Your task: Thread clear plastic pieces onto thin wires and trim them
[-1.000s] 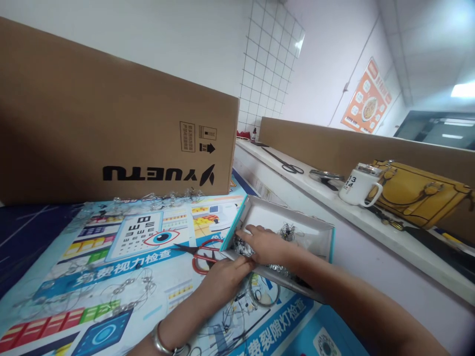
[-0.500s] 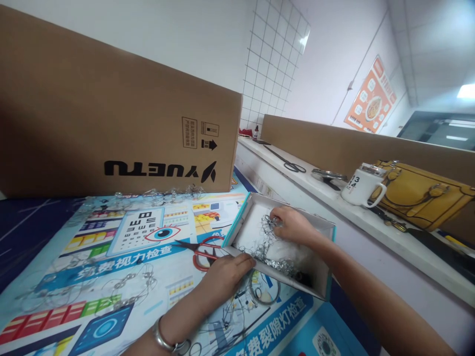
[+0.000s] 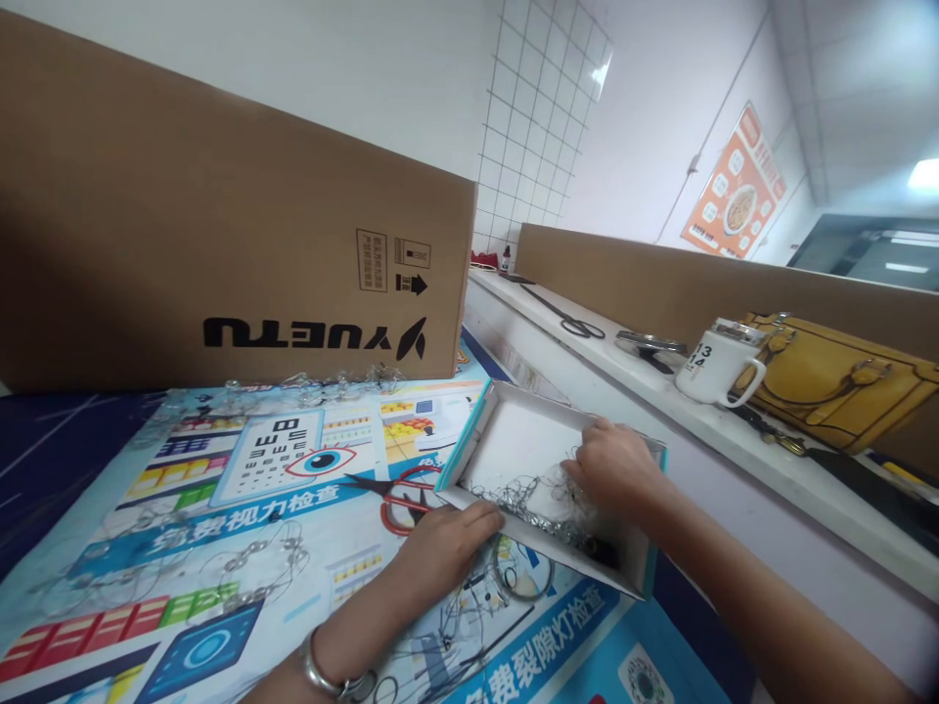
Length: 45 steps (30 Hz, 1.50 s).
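A shallow white box (image 3: 502, 411) with teal edges sits tilted on the printed sheet. Inside it lies a tangle of thin wire and silvery pieces (image 3: 524, 499), with a dark object at its lower right corner. My right hand (image 3: 612, 469) is inside the box at the right, fingers curled beside the wire; what they grip is hidden. With its fingers together, my left hand (image 3: 459, 536) presses on the box's near left rim. Red-handled scissors (image 3: 400, 497) lie just left of the box, their blades pointing left. A clear ring-shaped roll (image 3: 522, 567) touches the near side.
Wire strands with beads (image 3: 268, 562) lie on the printed sheet (image 3: 308, 587) at left. A large cardboard box (image 3: 242, 225) stands behind. On the right ledge (image 3: 602, 362) are a white mug (image 3: 711, 364), a yellow bag (image 3: 843, 381) and black scissors (image 3: 579, 327).
My right hand has moved right inside the box, away from the middle, and the wire lies differently. My left hand stays on the rim.
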Tool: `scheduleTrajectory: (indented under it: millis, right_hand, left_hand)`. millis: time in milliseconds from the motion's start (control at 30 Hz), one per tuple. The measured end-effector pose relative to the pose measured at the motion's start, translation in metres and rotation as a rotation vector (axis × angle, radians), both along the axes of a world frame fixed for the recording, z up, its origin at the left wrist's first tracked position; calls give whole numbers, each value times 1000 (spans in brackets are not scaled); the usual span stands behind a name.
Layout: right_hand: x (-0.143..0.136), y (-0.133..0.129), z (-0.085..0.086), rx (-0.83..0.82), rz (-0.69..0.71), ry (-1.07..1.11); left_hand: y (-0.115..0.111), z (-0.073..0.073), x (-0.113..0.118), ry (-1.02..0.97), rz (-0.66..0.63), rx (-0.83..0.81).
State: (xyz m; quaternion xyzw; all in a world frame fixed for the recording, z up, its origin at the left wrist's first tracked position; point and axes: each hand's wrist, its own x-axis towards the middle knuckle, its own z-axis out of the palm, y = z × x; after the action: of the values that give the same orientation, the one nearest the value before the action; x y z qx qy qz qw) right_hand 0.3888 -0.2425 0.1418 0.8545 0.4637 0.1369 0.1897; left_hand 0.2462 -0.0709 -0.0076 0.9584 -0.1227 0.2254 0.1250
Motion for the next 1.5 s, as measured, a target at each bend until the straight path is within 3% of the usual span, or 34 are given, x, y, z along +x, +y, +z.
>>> scheduleTrajectory:
  millis: [133, 233, 300, 400, 500, 733, 900, 1000, 1133, 1233, 1400, 1500]
  right_hand:
    - [-5, 28, -7, 40, 179, -16]
    - [-8, 48, -25, -75, 381, 155]
    - [-7, 56, -39, -173, 438, 208]
    - [1, 60, -54, -248, 375, 179]
    - [10, 55, -56, -305, 325, 189]
    - [10, 16, -28, -245, 330, 232]
    - [6, -4, -12, -148, 382, 410]
    - [5, 3, -18, -149, 366, 392]
    - [3, 24, -39, -252, 282, 318]
    - [4, 38, -51, -253, 309, 313]
    - [5, 59, -54, -311, 419, 350]
    - [-3, 72, -57, -370, 401, 346]
  left_hand:
    - [1, 6, -2, 22, -34, -2]
    - [1, 6, -2, 21, -26, 5]
    - [0, 5, -1, 16, -5, 9]
    - [-2, 3, 0, 20, 22, 21]
    - [-2, 2, 0, 4, 25, 24]
    - [-1, 1, 0, -28, 20, 3]
    - [-1, -2, 0, -39, 9, -8]
    - [-1, -2, 0, -10, 20, 2]
    - [-1, -1, 1, -10, 28, 30]
    - [-1, 0, 2, -17, 36, 54]
    - [0, 5, 1, 8, 9, 51]
    - [0, 6, 0, 11, 1, 30]
